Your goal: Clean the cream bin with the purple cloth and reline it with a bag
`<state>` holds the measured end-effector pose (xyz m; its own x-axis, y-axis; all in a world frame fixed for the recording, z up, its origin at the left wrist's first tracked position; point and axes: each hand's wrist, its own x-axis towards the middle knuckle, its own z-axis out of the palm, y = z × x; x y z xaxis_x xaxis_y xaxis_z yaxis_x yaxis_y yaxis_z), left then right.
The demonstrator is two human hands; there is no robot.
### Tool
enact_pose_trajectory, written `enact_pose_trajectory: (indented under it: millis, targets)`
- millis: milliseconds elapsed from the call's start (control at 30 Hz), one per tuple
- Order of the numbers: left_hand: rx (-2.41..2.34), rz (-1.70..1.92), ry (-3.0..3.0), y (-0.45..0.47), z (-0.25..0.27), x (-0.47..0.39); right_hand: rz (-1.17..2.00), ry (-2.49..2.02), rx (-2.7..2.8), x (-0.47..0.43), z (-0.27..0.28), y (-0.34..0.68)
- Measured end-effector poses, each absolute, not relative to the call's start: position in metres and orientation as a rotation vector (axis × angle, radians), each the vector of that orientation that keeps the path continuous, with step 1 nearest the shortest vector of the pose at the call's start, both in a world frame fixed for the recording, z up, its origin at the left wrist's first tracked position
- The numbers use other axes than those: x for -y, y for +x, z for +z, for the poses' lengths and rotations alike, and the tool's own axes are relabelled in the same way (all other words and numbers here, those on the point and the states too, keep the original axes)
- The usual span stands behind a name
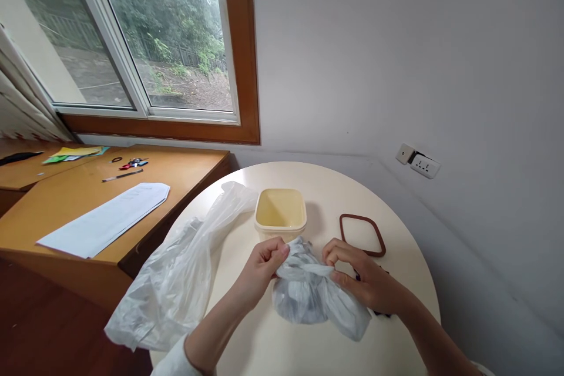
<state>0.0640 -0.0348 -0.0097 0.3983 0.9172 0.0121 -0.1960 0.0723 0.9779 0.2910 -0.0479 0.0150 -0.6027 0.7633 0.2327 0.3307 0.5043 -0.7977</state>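
A knotted, translucent plastic bag [304,299] is held above the near part of the round table; what is inside shows only as a greyish shape. My left hand [267,264] pinches the bag's gathered plastic at its upper left. On the other side, my right hand [363,276] has its fingers curled on the twisted plastic by the knot. Just beyond the bag stands a cream square tub [281,227], open at the top. Behind my right hand lies a brown rounded-square ring [382,245]. Something dark, mostly hidden, shows under that hand.
A large crumpled clear plastic bag [176,282] covers the left side of the round white table [317,179]. To the left, a wooden desk [189,167] bears white papers [110,220], a pen [122,175] and small items. Wall sockets [425,165] are at right.
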Motion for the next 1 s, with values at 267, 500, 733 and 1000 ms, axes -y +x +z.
enact_pose_trajectory:
  millis: [267, 500, 733, 1000]
  targets:
    - [-0.707, 0.484, 1.309, 0.057, 0.019, 0.023, 0.917, -0.804, 2.218, 0.039, 0.037, 0.283]
    - [-0.888, 0.597, 1.326, 0.058, 0.020, 0.028, 0.953, -0.834, 2.252, 0.045, 0.037, 0.288]
    - [-0.935, 1.089, 1.035, 0.060, 0.015, 0.050, 1.160, -0.860, 2.032, 0.057, 0.017, 0.296]
    - [-0.831, 1.226, 0.612, 0.070, 0.022, 0.048, 1.014, -1.014, 1.838, 0.069, 0.026, 0.281]
